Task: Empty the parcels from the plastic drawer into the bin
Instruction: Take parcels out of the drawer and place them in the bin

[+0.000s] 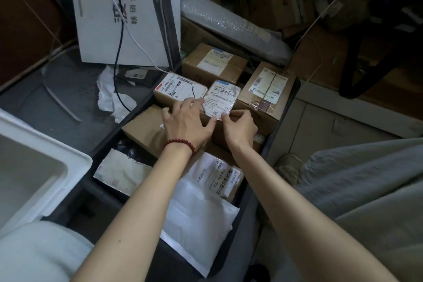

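Parcel [223, 98] in right hand [240, 125], left hand [187, 119] splayed

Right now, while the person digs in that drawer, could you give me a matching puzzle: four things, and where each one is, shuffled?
1 white padded envelope
2 white bin
3 small labelled parcel
4 bubble-wrap roll

A behind the drawer
B pinched by the right hand
C left of the drawer
D at the drawer's near end

Pairs: 1-D, 2-C, 3-B, 4-A
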{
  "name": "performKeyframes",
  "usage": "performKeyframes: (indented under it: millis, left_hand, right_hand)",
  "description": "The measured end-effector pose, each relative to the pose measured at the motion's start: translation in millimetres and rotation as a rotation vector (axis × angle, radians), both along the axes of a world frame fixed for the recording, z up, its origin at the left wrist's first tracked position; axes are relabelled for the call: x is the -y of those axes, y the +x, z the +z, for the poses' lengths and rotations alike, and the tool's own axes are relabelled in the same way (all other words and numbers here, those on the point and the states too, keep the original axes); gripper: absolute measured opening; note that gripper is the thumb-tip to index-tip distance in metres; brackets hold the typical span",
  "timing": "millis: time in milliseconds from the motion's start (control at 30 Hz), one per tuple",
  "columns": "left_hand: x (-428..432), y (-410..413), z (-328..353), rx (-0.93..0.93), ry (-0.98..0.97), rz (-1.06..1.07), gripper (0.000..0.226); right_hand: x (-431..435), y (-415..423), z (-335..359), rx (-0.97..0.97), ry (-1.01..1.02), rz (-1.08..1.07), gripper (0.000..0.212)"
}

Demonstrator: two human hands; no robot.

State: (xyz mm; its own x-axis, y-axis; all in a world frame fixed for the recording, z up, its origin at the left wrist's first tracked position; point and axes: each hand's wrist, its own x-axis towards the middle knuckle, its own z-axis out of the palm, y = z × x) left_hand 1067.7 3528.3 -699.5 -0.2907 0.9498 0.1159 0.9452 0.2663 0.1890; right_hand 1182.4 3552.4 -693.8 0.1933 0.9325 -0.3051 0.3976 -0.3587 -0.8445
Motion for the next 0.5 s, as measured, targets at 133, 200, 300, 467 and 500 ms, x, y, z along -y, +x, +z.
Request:
performKeyframes:
  millis: [133, 200, 300, 467, 500]
  left_hand:
    - [34.4, -18.6, 15.4, -0.074, 0.072, 0.061, 0.046]
    - [56.0, -31.9, 22.0, -0.091, 0.067, 0.111, 0.044]
    - [92.8, -51.3, 31.4, -0.087, 0.024, 0.192, 0.043]
    - [165.0, -76.9, 51.8, -0.105, -0.034, 0.327, 0.038]
    - [180.7, -82.8, 58.4, -0.115, -0.031, 0.362, 0.037]
  right_hand:
    - [29.1, -9.2, 5.2, 0.182, 0.132, 0.241, 0.037]
    - [42.5, -13.0, 7.4, 0.321, 0.204, 0.357, 0.042]
    - [61.4, -25.1, 16.5, 0.476, 0.322, 0.583, 0.045]
    - [102.5, -59.6, 35.7, 0.583, 0.499, 0.956, 0.048]
    - [111.1, -68.1, 40.8, 0.577, 0.535, 1.017, 0.048]
